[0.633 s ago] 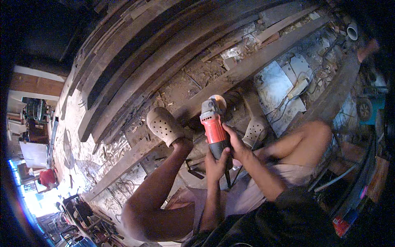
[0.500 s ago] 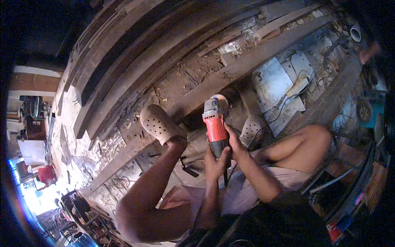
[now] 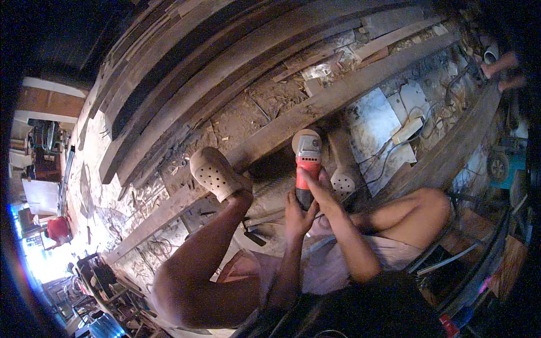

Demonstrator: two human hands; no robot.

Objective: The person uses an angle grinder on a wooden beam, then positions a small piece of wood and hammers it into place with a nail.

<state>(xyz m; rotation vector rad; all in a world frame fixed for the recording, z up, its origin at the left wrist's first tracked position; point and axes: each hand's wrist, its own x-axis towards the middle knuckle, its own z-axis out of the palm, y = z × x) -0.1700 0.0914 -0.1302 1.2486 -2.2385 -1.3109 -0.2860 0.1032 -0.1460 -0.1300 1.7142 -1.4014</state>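
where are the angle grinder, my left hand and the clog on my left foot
Angle grinder (image 3: 308, 165), head view: on the red casing below the grey head.
Left hand (image 3: 297, 218), head view: mid-hand, near the thumb's base.
Left clog (image 3: 212, 173), head view: on its upper, among the holes.

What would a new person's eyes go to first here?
Probably the red, grey and black handheld power tool in the middle, gripped by the left hand and right hand. Next might come the bright white glow at the lower left, then the long brown wooden beams sweeping across the top.
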